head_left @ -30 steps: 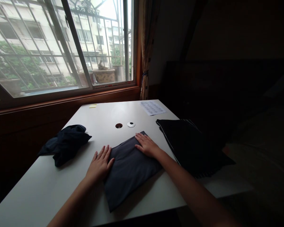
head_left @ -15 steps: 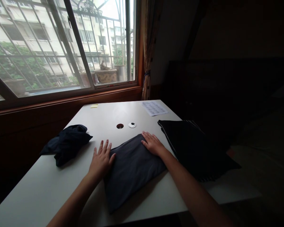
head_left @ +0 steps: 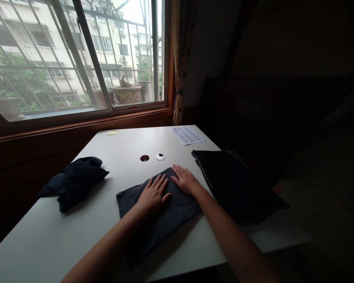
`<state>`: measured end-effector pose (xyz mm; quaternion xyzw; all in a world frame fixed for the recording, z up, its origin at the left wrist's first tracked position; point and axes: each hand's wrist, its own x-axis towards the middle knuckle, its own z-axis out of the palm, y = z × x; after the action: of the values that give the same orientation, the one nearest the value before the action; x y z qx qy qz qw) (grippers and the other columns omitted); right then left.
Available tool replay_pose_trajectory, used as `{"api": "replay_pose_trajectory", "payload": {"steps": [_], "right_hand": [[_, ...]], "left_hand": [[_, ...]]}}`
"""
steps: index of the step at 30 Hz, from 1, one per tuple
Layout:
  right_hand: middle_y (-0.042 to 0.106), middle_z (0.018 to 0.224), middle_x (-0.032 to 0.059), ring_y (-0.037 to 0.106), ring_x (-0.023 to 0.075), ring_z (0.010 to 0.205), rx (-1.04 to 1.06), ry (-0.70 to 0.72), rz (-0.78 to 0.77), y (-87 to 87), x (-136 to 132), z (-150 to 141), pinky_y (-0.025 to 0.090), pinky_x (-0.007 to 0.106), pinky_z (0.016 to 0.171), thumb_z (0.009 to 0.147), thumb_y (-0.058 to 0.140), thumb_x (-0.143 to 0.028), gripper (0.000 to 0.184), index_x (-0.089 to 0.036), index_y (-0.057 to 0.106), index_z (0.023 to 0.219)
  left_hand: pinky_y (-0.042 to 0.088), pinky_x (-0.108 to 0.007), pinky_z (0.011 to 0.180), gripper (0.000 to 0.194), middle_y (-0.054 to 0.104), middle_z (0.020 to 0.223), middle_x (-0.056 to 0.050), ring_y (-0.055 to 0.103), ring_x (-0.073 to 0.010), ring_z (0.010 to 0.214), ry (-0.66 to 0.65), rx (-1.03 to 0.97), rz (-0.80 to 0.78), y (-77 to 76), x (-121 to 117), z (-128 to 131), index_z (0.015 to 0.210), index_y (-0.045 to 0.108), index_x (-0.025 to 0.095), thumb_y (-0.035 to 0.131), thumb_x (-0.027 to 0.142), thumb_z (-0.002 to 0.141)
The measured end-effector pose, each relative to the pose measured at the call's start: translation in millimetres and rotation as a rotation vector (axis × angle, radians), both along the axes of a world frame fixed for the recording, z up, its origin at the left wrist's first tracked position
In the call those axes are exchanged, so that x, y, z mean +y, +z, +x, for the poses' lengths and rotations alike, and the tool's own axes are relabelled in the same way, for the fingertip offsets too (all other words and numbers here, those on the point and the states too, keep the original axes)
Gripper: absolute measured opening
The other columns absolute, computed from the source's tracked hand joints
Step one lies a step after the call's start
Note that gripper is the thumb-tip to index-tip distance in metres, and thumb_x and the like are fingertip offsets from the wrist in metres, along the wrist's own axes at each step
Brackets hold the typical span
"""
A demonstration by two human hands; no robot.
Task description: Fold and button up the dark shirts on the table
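Observation:
A folded dark grey-blue garment (head_left: 174, 212) lies flat on the white table in front of me; its exact kind does not show. My left hand (head_left: 153, 194) rests on top of it, palm down, with the fingers spread. At the garment's far right corner my right hand (head_left: 185, 179) lies flat, its fingers stretched out over the cloth. Neither hand grips anything. The left forearm covers part of the garment's near left side.
To the left, a crumpled dark blue cloth (head_left: 79, 181) hangs partly over the edge of the white table (head_left: 85, 232). Dark folded clothing (head_left: 233, 184) lies on the right. Farther back are a cable hole (head_left: 144, 158), its round cover (head_left: 160, 157), a printed sheet (head_left: 188, 135) and a yellow note (head_left: 112, 133).
My left hand has moved right, from the garment's left edge onto its middle. My right hand stays at the far right corner. The whole view has shifted slightly.

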<state>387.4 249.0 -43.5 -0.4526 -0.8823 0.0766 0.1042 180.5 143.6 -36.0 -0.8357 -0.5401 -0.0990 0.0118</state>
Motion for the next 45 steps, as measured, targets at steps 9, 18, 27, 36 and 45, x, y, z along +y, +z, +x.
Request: {"api": "replay_pose_trajectory", "payload": {"steps": [9, 18, 27, 36, 45], "right_hand": [[0.023, 0.164, 0.0038, 0.019, 0.0206, 0.152, 0.006, -0.002, -0.012, 4.2, -2.9, 0.4, 0.014, 0.045, 0.123, 0.101, 0.024, -0.057, 0.067, -0.022, 0.022, 0.158], [0.034, 0.160, 0.0070, 0.027, 0.0250, 0.149, 0.010, -0.036, 0.089, 14.1, -11.6, -4.3, 0.016, 0.048, 0.123, 0.100, 0.033, -0.042, 0.058, -0.017, 0.037, 0.153], [0.032, 0.160, 0.0068, 0.023, 0.0209, 0.150, 0.111, 0.459, 0.043, 26.0, -121.1, -50.9, 0.016, 0.043, 0.124, 0.103, 0.034, -0.051, 0.059, -0.019, 0.038, 0.152], [0.028, 0.162, 0.0055, 0.018, 0.0194, 0.152, 0.079, 0.455, -0.026, 29.3, -134.5, -53.1, 0.013, 0.041, 0.124, 0.102, 0.038, -0.049, 0.058, -0.021, 0.036, 0.153], [0.028, 0.162, 0.0058, 0.018, 0.0173, 0.152, 0.104, 0.461, -0.013, 20.9, -135.6, -56.1, 0.011, 0.038, 0.125, 0.102, 0.038, -0.045, 0.060, -0.018, 0.030, 0.155]], "left_hand": [[0.017, -0.048, 0.122, 0.064, 0.026, 0.163, -0.005, 0.023, -0.0252, 0.151, 0.185, 0.006, -0.085, -0.5, -18.8, -53.2, 0.157, 0.027, 0.023, 0.025, 0.056, 0.102], [0.016, -0.051, 0.122, 0.059, 0.025, 0.163, -0.001, 0.019, -0.0253, 0.152, 0.338, 0.051, -0.096, -3.2, -51.7, -111.1, 0.157, 0.028, 0.026, 0.027, 0.052, 0.103], [0.020, -0.051, 0.121, 0.058, 0.029, 0.162, -0.004, 0.023, -0.0258, 0.151, 0.323, 0.051, -0.045, -10.8, -54.6, -116.3, 0.156, 0.031, 0.022, 0.032, 0.045, 0.103], [0.021, -0.058, 0.119, 0.056, 0.028, 0.162, -0.009, 0.021, -0.0295, 0.151, 0.365, 0.082, 0.009, 5.8, -61.3, -108.3, 0.154, 0.034, 0.016, 0.032, 0.034, 0.101], [0.029, -0.053, 0.119, 0.060, 0.030, 0.161, -0.009, 0.024, -0.0293, 0.150, 0.207, 0.004, 0.099, -14.6, -123.5, -26.5, 0.156, 0.031, 0.017, 0.034, 0.042, 0.101]]}}
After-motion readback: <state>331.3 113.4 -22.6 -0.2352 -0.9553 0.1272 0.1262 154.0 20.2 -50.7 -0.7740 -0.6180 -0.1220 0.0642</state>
